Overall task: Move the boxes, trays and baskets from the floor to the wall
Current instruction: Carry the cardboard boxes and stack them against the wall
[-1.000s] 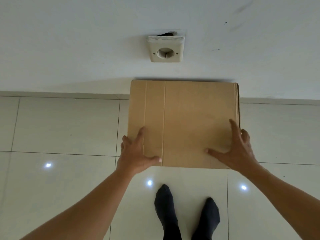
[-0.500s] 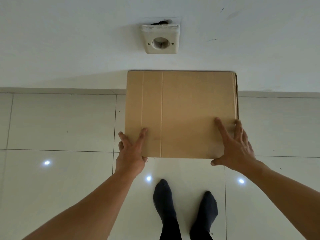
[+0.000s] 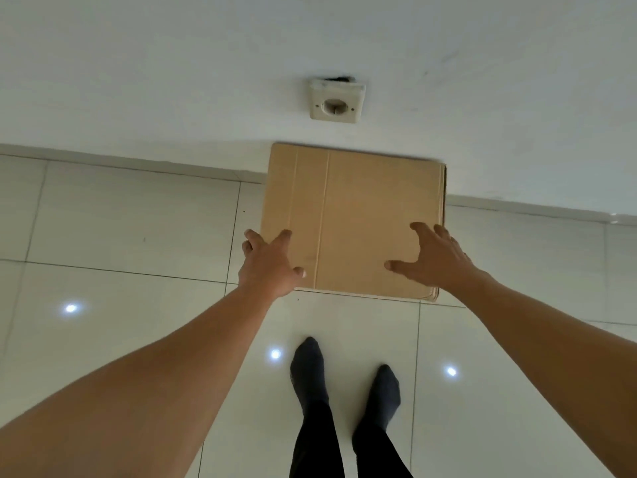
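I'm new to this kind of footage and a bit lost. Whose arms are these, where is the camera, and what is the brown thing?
There is no machine here. A person wears a wide-angle camera on the head, looking forward and down, so you see their own bare arms and socked feet. The brown thing is a flat cardboard box. Its far edge is up against the white wall, below a wall socket, and its near edge is over the tiled floor. The left hand grips the box's left edge, with the fingers round the side and the thumb on top. The right hand is spread open over the box's face near the right edge.
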